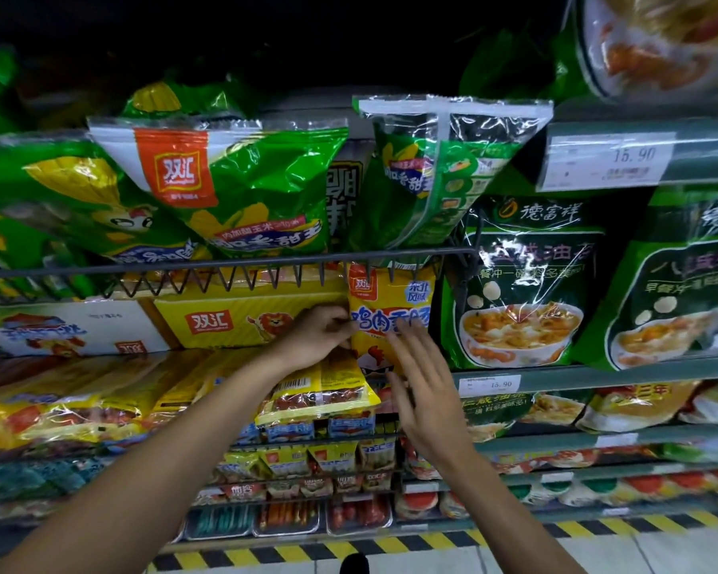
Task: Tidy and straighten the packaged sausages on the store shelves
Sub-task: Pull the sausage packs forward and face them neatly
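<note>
Dim store aisle, tiered metal shelving with a grey wire front rail [224, 263] under the top tier; hazard-striped floor edge at the bottom.

Progress: early-to-mid, my read. Top tier is rough: the green glossy plastic corn-sausage bags [241, 188] lean at mixed angles, and one green bag [444, 167] faces back-out with its seam showing. Below the rail, the yellow printed carton with a lion graphic [241, 321] sits square. The yellow plastic chicken-sausage pack with a cartoon rooster [390, 321] stands upright at the right end of that row, beside the dark green soup bags [523, 283]. It's the item in work. Just below it, a yellow clear-window sausage pack [320, 397] lies tilted, back-side out, overhanging the stack. Lower tiers look fairly orderly but blurred.

Hands:
- left hand [322, 335]: arm reaching up, fingers curled, pinching the left edge of the rooster pack.
- right hand [425, 387]: fingers straight and spread, palm toward the pack front; holds nothing. Fingertips at the pack's face; contact unclear.
</note>
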